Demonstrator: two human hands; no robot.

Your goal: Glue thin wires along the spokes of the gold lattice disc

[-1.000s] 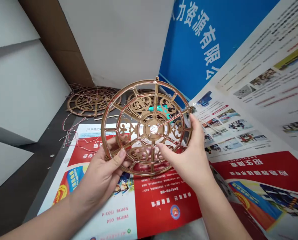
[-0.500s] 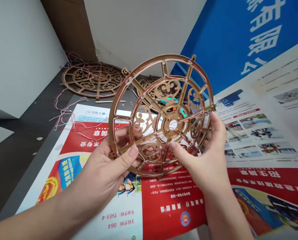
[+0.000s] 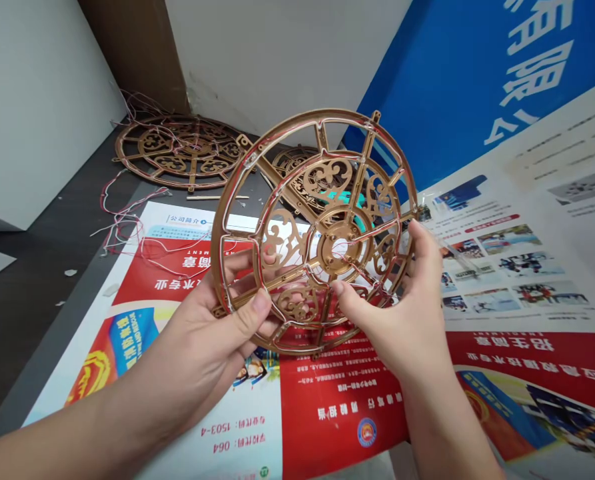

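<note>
"What's nearest to us?"

"Our left hand (image 3: 212, 327) and right hand (image 3: 397, 320), both closed on a gold openwork wheel frame (image 3: 317, 248), which we hold up in front of us, clear of the posters. Thin red and white wires run along its rim and spokes."

"How do we have it?"

"Our left thumb lies across the lower left of the frame, with the fingers behind it. Our right thumb rests on a lower spoke, and the fingers curl behind the right rim."

"What's below?"

"A red-and-white printed poster (image 3: 337, 407) lies beneath our hands, and another printed poster (image 3: 517, 267) spreads to the right."

"And farther off?"

"Behind the held frame, a second openwork frame (image 3: 297, 163) sits partly hidden, with a teal object (image 3: 360, 213) showing past it. Far left, a third openwork frame (image 3: 182, 157) lies flat on a dark surface, near loose tangled wires (image 3: 127, 220). A blue banner (image 3: 442, 87) rises far right."
</note>
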